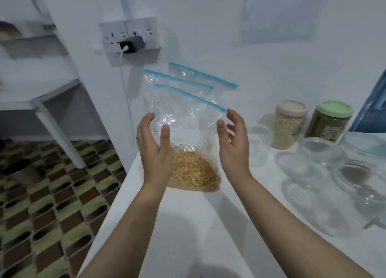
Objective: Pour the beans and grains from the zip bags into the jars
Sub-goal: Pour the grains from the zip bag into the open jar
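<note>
Yellow grain fills the bottom of the front zip bag (188, 135), standing on our white counter (188, 225) against the wall. Our left hand (154, 144) and right hand (234, 140) flank it, fingers spread, gripping nothing. Jars (290, 123) stand right.

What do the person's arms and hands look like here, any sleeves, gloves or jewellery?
Both forearms are bare, with no sleeves in view. The left hand and the right hand wear no gloves, and no rings, watch or bracelets show on the fingers or wrists.
</note>
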A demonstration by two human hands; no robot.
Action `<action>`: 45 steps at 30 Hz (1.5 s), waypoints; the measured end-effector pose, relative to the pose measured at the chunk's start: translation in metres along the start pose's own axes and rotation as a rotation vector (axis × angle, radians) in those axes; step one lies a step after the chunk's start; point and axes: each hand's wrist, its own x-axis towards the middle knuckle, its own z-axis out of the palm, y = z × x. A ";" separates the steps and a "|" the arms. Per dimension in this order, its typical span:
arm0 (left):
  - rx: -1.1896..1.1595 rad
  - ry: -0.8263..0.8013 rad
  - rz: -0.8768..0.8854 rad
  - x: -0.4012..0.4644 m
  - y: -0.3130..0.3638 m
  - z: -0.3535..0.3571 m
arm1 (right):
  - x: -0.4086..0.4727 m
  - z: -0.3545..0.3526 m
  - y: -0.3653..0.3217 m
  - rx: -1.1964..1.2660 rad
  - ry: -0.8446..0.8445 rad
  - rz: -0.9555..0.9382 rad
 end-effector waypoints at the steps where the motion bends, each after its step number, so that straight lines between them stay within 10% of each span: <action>1: 0.047 -0.005 -0.025 0.013 -0.013 -0.004 | 0.004 0.014 0.010 -0.038 0.008 0.053; 9: 0.107 -0.287 -0.209 0.059 -0.096 -0.021 | 0.013 0.064 0.066 -0.381 0.006 0.360; 30: -0.142 -0.203 -0.077 0.029 -0.071 -0.019 | -0.026 0.013 0.041 -0.227 0.180 0.057; 35: -0.184 -0.192 -0.115 -0.006 -0.039 -0.006 | -0.031 -0.035 0.038 0.177 0.074 0.446; 45: -0.173 -0.121 -0.089 -0.070 0.019 0.029 | -0.050 -0.115 0.012 -0.064 -0.083 0.025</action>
